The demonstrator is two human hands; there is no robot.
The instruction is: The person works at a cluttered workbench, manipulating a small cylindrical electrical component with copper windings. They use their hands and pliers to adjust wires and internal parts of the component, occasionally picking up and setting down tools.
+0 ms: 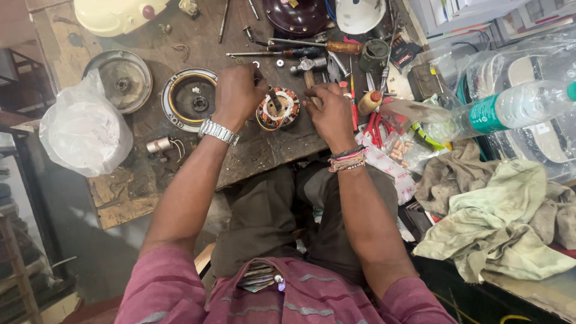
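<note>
We work over a copper-wound motor stator (278, 108) near the front edge of the wooden worktop (150, 57).

Our left hand (238, 95), steel watch at the wrist, is closed around a dark tool that stands in the stator's centre; our right hand (329, 111) is curled shut on a wooden-handled hammer (308, 71) just beside the stator's right side. The two hands sit apart, one on each flank of the winding. Left of it lies a round metal housing (189, 98), then a second disc (123, 78) and a crumpled plastic bag (84, 129). Screwdrivers (312, 46) lie behind, a water bottle (510, 108) and grey rags (498, 216) to the right.
</note>
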